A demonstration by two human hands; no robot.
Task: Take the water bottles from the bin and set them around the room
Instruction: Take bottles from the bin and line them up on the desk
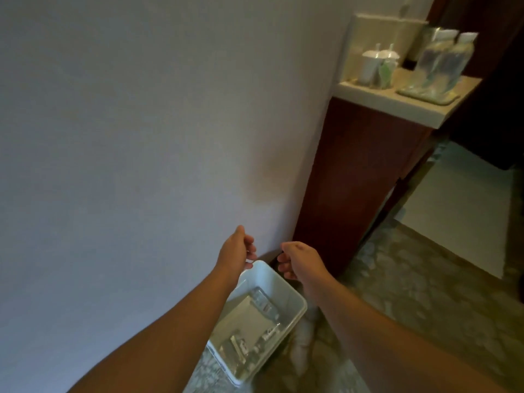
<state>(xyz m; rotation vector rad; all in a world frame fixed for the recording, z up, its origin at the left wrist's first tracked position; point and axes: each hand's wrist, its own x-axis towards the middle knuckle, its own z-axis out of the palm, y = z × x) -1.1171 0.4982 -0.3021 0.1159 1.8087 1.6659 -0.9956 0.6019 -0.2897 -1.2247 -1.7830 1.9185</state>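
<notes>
- Bare left forearm stretched forward from the lower left; left hand (236, 249) held above the far corner of the bin, fingers loosely curled, thumb side up, gripping nothing.
- Right hand (299, 260) just beside it with a small gap between, knuckles up, fingers hanging half-curled and holding nothing; forearm running in from the lower right.
- Both hands slack and loose-fingered, raised over the bin rather than resting on it; whether the left fingertips brush the rim is unclear.
- Below the hands, white plastic bin (295, 300) on the floor against the wall, tilted in view, with clear water bottles (265, 303) lying on their sides inside; exact count lost to blur.
- Patterned carpet (411, 293) under and around the bin; pale mat or panel (459, 211) further right on the floor.
- Plain light wall (141, 137) filling the left side of the view.
- Beyond, upper right, dark wooden cabinet (354, 180) with a pale top serving as a table (402, 109).
- On that table: two more clear bottles with white caps (442, 61) upright on a small tray (450, 99), well apart from the bin.
- Beside them, near the wall, two white lidded cups (378, 66) close together, and a pale box-like object (377, 32) behind.
</notes>
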